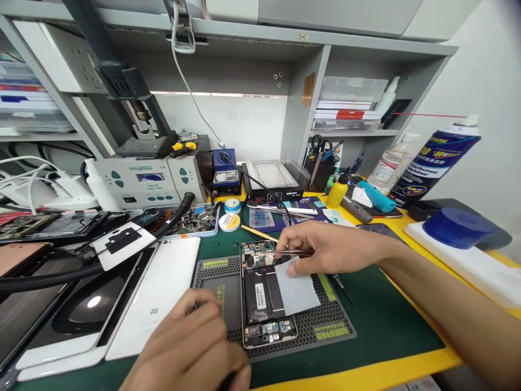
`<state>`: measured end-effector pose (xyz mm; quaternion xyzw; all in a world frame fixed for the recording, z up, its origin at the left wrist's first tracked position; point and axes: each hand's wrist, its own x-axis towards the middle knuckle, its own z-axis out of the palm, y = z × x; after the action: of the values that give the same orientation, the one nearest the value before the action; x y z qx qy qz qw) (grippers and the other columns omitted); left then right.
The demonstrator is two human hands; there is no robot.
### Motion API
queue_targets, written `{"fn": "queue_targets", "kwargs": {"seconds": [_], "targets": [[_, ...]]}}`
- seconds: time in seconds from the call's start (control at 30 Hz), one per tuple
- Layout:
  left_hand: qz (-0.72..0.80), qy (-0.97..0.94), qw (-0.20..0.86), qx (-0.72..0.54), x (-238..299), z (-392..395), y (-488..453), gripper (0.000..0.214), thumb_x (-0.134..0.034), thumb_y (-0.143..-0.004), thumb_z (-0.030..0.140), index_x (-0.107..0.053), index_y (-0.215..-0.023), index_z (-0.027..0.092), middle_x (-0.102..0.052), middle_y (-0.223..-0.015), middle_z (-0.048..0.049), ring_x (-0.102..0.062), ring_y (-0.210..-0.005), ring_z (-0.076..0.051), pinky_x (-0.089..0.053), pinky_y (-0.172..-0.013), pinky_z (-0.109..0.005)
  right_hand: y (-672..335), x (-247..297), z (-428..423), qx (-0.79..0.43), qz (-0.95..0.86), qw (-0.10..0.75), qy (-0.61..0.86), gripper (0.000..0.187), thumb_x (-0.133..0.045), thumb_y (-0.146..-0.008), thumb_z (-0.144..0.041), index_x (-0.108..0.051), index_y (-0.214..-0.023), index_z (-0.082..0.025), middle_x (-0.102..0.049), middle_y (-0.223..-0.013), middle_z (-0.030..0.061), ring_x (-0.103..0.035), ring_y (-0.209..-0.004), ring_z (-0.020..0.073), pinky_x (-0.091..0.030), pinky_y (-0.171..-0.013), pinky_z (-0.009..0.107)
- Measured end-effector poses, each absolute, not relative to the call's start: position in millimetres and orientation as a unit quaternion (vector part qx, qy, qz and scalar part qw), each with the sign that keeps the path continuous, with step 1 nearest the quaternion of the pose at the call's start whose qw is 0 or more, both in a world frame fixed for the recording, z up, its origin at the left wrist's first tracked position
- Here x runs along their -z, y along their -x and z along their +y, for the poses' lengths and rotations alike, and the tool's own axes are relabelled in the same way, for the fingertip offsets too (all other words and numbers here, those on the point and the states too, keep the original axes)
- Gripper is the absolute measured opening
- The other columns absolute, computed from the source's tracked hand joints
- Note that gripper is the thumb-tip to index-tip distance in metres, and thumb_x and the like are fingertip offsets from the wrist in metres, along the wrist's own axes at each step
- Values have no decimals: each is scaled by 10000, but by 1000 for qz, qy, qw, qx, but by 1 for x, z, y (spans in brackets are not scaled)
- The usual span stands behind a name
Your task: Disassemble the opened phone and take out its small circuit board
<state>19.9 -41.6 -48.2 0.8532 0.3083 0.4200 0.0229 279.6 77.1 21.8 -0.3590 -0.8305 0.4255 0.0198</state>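
Observation:
An opened phone (264,296) lies with its circuit boards bare on a dark work mat (329,323). My right hand (325,247) is pinched on thin tweezers (287,253) whose tips reach the phone's top board. A grey sheet (297,288) lies half over the phone's right side, under that hand. My left hand (191,347) rests on the mat's left part beside the phone, fingers curled; what they hold, if anything, is hidden.
White phone back covers (158,296) and screens lie at left. A rework station (142,182), a small tray of parts (195,220), solder tins (230,221), a spray can (431,163), a blue lid (458,225) and a yellow bottle (337,193) ring the green table mat (391,320).

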Motion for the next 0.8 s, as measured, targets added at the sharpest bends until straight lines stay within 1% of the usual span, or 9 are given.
{"fn": "queue_targets", "kwargs": {"seconds": [0.07, 0.13, 0.17, 0.27, 0.37, 0.43, 0.5, 0.63, 0.8], "targets": [[321, -850, 23, -418, 43, -40, -20, 212, -521, -854, 28, -612, -799, 211, -525, -630, 43, -476, -577, -119, -511, -753, -348, -282, -21, 76, -430, -829, 23, 358, 269, -708, -900, -352, -620, -1102, -197, -495, -751, -49, -473, -674, 141, -345, -574, 249], [379, -856, 39, -350, 38, -38, -22, 200, -527, -863, 18, -612, -822, 195, -572, -713, 0, -532, -693, -151, -476, -697, -335, -284, -21, 76, -433, -827, 23, 359, 299, -712, -899, -382, -616, -1110, -194, -462, -748, -52, -457, -672, 141, -344, -577, 252], [373, -862, 46, -339, 36, -37, -23, 178, -540, -862, 36, -623, -842, 192, -590, -741, -10, -534, -701, -155, -464, -662, -321, -285, -21, 75, -434, -826, 22, 361, 310, -712, -898, -392, -614, -1115, -193, -455, -747, -52, -452, -670, 141, -343, -577, 253], [371, -868, 65, -324, 29, -33, -27, 155, -551, -881, 70, -649, -880, 189, -631, -802, -24, -560, -757, -164, -475, -666, -311, -288, -21, 75, -437, -823, 19, 364, 328, -707, -901, -386, -607, -1139, -184, -496, -770, -36, -481, -692, 152, -349, -583, 257], [369, -876, 75, -300, 23, -30, -31, 176, -554, -889, 70, -688, -902, 183, -673, -881, -38, -601, -843, -170, -519, -745, -317, -289, -19, 76, -440, -821, 16, 364, 356, -706, -896, -378, -607, -1168, -170, -540, -791, -20, -516, -713, 165, -354, -587, 260], [353, -886, 59, -296, 20, -28, -34, 190, -579, -881, 75, -715, -958, 182, -704, -969, -47, -622, -946, -181, -534, -857, -329, -289, -16, 78, -444, -819, 15, 362, 363, -705, -894, -378, -610, -1172, -164, -553, -795, -17, -526, -714, 166, -360, -589, 259], [336, -894, 42, -293, 18, -26, -34, 220, -596, -868, 71, -729, -1002, 185, -725, -1022, -43, -625, -1022, -192, -522, -952, -345, -289, -15, 80, -450, -818, 12, 359, 367, -703, -896, -378, -606, -1176, -163, -582, -811, -10, -539, -719, 166, -367, -592, 260], [315, -905, 54, -280, 19, -23, -33, 262, -589, -863, 55, -728, -1041, 188, -738, -992, -27, -640, -975, -182, -509, -977, -365, -290, -14, 82, -458, -815, -1, 356, 394, -697, -906, -391, -586, -1212, -169, -638, -850, 8, -567, -733, 176, -373, -593, 266], [318, -899, 79, -292, 28, -20, -27, 290, -577, -887, 66, -708, -1104, 207, -724, -1026, -13, -636, -1018, -175, -413, -1088, -399, -289, -19, 83, -448, -816, -10, 365, 385, -697, -904, -403, -581, -1190, -173, -610, -849, 2, -558, -738, 175, -354, -579, 264]]}}
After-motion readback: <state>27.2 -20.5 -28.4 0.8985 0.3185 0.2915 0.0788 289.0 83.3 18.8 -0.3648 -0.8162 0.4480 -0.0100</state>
